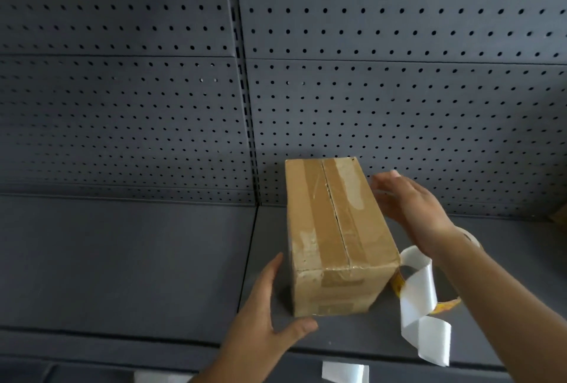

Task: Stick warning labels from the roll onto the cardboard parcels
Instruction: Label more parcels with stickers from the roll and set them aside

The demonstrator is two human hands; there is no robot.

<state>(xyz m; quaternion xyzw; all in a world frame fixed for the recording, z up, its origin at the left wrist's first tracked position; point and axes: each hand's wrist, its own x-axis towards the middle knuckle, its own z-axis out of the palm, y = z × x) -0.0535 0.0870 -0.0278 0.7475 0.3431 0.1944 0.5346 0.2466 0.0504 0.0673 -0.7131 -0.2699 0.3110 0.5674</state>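
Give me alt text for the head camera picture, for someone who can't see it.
A taped cardboard parcel stands on a dark grey shelf with a pegboard back, between a person's open left hand at its near corner and open right hand by its far side. A curling white strip of label backing trails beside it.

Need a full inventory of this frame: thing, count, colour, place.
cardboard parcel: 1, brown, taped along the top seam, on the shelf, centre right
label roll: 1, pale, right of parcel, mostly hidden behind the right wrist
backing strip: 1, white with yellow label bits, curling off the roll towards the shelf front
loose white piece: 1, bottom edge
shelf: 1, dark grey
pegboard: dark grey, behind
left hand: open, at parcel's near left corner
right hand: open, at parcel's right side
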